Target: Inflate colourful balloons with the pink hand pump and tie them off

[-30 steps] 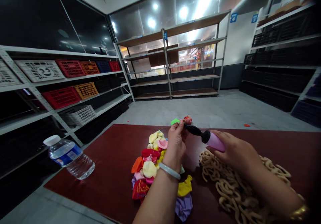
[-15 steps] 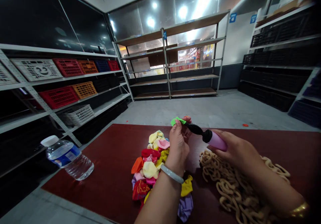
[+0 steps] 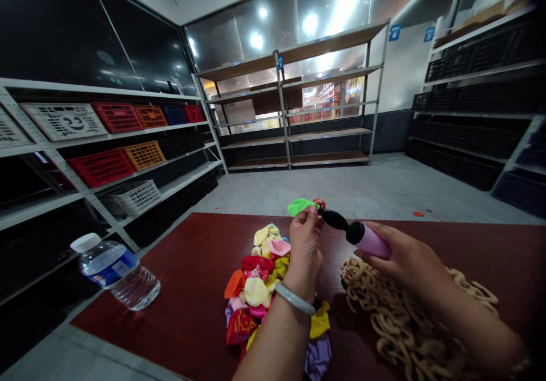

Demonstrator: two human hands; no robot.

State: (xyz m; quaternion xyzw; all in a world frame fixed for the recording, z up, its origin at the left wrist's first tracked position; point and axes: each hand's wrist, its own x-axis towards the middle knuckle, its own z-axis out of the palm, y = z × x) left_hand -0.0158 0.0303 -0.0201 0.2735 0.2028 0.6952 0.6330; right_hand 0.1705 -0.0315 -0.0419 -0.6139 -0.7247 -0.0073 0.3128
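A small green balloon (image 3: 301,206) sits at the black nozzle end of a hand balloon pump (image 3: 376,243) with a pinkish-purple barrel. My left hand (image 3: 306,241) pinches the balloon's neck against the nozzle; its fingertips are partly hidden. Wrapped round the pump's barrel is my right hand (image 3: 405,256), fingers closed. Under and beside my left forearm lies a heap of deflated balloons (image 3: 256,292) in red, yellow, pink, orange and purple. Below my right forearm spreads a pile of tan, curled, ring-like pieces (image 3: 396,324), partly covered by the arm.
On the left of the dark red table (image 3: 179,290) a water bottle (image 3: 121,273) with a white cap stands tilted in view. Shelves with coloured crates (image 3: 102,165) line the left wall. A metal rack (image 3: 298,108) stands behind, and dark crates (image 3: 469,102) fill shelves on the right.
The green balloon now looks slightly fuller and smoother at the nozzle. My left fingers have shifted on its neck, and the pump has moved slightly right.
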